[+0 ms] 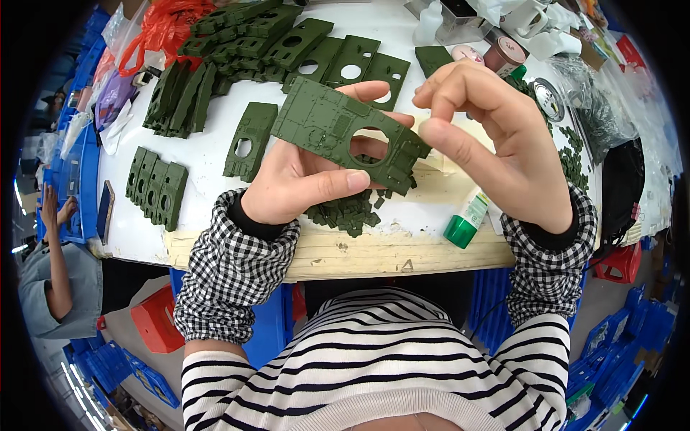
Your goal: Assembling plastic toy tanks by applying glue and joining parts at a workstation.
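Note:
My left hand (pixel 287 183) grips a dark green plastic model tank hull (pixel 323 118), thumb across its near edge and fingers behind it. The hull is tilted and has a large round hole toward its right end. Close to that end is my right hand (pixel 496 136), its fingers curled and the thumb apart from the fingertips; nothing shows between them. Below the hull, a heap of small green plastic parts (pixel 348 215) lies on the table. A glue bottle with a green cap (pixel 466 221) lies nearer my right forearm.
Several green hulls (pixel 248 140) lie on the white table (pixel 208 215), some stacked at the far left (pixel 237 36). Small green pieces (pixel 571 161), a round tin (pixel 548 99) and clear plastic bags (pixel 600 108) crowd the right. At left stands another person (pixel 61 280).

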Available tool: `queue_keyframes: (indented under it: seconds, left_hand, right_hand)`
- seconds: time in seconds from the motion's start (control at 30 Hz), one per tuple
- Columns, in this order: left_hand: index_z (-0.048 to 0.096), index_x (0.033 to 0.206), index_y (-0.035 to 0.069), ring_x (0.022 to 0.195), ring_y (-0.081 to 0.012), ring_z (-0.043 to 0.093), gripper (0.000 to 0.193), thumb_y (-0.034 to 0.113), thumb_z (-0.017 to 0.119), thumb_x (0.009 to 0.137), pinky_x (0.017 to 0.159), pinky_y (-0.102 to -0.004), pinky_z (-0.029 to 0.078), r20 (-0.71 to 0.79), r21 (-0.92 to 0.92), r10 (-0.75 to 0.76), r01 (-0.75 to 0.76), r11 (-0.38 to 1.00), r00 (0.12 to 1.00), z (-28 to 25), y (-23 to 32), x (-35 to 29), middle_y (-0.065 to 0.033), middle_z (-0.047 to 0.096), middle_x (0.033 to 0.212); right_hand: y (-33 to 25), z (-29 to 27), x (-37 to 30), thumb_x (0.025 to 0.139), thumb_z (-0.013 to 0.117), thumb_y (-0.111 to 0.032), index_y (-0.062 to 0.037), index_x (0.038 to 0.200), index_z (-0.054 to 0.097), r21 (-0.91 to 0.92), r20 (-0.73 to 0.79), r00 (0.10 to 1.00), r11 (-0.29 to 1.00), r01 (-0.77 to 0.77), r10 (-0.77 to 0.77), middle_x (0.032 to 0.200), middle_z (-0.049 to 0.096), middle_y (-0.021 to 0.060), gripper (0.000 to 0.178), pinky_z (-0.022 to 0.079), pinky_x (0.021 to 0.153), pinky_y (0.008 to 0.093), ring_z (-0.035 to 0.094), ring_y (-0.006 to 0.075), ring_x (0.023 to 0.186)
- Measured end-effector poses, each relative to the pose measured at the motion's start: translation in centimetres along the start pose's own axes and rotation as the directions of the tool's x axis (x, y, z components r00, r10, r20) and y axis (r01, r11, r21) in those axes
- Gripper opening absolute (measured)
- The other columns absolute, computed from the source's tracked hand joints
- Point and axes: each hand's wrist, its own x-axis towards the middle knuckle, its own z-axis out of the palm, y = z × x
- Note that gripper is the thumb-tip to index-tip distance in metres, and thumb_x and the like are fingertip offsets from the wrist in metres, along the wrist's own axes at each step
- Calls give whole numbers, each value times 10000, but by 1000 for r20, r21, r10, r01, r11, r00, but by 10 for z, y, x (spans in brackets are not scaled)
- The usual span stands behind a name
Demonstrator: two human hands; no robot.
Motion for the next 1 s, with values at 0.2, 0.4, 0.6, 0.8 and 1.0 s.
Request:
queue_keyframes:
  seconds: [0.2,0.4,0.6,0.8,1.0]
  left_hand:
    - [204,1490,-38,1183,-361,585,893,217,708,799,971,-475,512,103,-101,-118,129,986,988,-3,3,-5,-298,513,1331]
    - [275,1491,-42,1251,-299,528,731,415,526,979,1035,-415,438,366,-89,-91,132,987,926,-10,-7,-9,-204,456,1432]
    - [326,1463,-53,1213,-255,559,576,344,394,1050,1015,-359,452,369,-94,-191,240,966,910,-12,-4,-12,-168,554,1341]
    - [401,1402,-15,1087,-208,566,700,243,727,838,945,-352,513,-62,553,243,-169,816,968,-4,5,-9,-128,512,1254]
    - [508,1313,6,1041,-303,605,747,99,863,663,868,-374,536,76,981,632,-171,90,771,31,-7,-36,-176,572,1174]
  right_hand:
    - [3,1,2,971,606,-151,10,967,582,149,-132,986,985,-86,106,932,598,52,163,457,854,263,565,113,900]
    - [1,11,4,996,577,-194,57,1112,624,298,-75,974,937,-183,214,945,662,52,280,496,768,229,615,85,865]
    - [-6,12,4,951,636,-137,68,1085,626,396,-20,949,874,-281,314,869,682,53,246,508,631,198,622,61,703]
    - [-1,10,4,954,630,-146,41,1077,621,386,-201,909,882,-270,366,845,685,38,224,485,600,182,625,62,667]
    - [3,24,0,956,626,-145,32,1074,607,447,-135,913,846,-290,384,858,683,37,213,496,595,184,633,65,672]
